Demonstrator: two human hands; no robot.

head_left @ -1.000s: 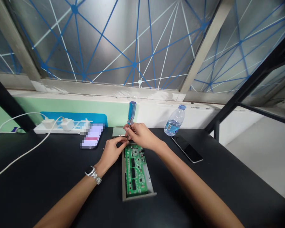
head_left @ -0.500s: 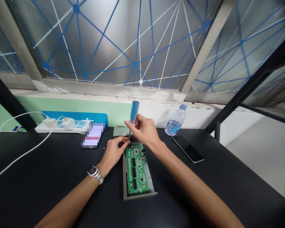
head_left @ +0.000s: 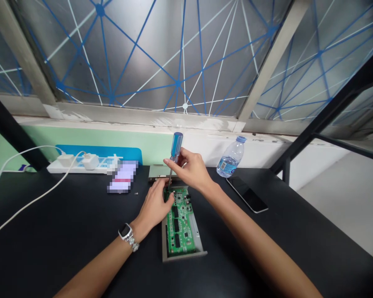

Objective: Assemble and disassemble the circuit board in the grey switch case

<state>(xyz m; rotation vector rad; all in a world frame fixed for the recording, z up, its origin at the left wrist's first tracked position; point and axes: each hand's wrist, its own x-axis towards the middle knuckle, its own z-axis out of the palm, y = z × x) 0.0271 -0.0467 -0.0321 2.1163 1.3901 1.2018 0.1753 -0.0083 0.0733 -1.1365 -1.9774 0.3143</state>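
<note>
A green circuit board point(head_left: 184, 225) lies in a shallow grey metal casing point(head_left: 164, 244) on the black table. In my right hand point(head_left: 194, 167), thumb and fingers close on a screwdriver point(head_left: 176, 145) with a clear blue handle. It stands nearly upright, its shaft running down to the board's far left corner; the tip itself is hard to make out. My left hand point(head_left: 153, 205), with a watch point(head_left: 124, 231) on its wrist, rests at that corner. Its thumb is over the board, apart from the fingers, which reach beside the shaft.
Behind the board lies a flat grey metal piece point(head_left: 158, 170). Two tiny bits, perhaps screws point(head_left: 136, 193), lie left of my hand. A power strip point(head_left: 81, 166) with cables and a lit phone point(head_left: 121, 182) are at left; a water bottle point(head_left: 228, 161) and dark phone point(head_left: 247, 194) at right.
My left thumb has parted from the fingers and moved right and down over the board. My right hand still grips the screwdriver, nearly in the same place.
</note>
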